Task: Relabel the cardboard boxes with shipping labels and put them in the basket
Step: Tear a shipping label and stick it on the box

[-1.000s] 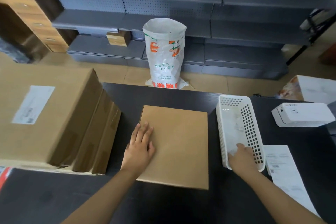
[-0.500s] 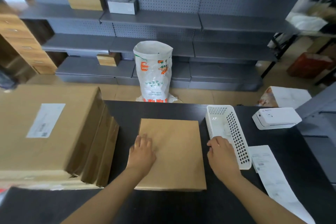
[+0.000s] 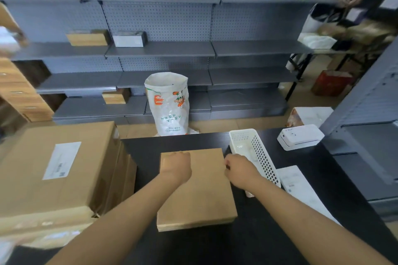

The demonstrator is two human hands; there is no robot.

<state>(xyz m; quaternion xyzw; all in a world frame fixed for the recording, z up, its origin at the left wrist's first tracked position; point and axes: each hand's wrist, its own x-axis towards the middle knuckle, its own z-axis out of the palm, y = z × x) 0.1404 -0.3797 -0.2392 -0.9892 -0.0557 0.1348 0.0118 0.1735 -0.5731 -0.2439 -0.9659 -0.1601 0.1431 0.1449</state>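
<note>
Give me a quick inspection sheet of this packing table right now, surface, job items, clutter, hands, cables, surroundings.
Surface: black table, dark and matte.
Job's things: flat cardboard box in the middle, no label seen on its top; white basket to its right; label strip lying right of the basket; white label printer at the far right.
Clutter: large labelled carton on the left.
Grippers: left hand on the box's far left corner, fingers curled over the far edge; right hand at the box's right edge beside the basket, grip unclear.
Cables: nothing seen.
Surroundings: grey shelves with small boxes; white sack on the floor.
</note>
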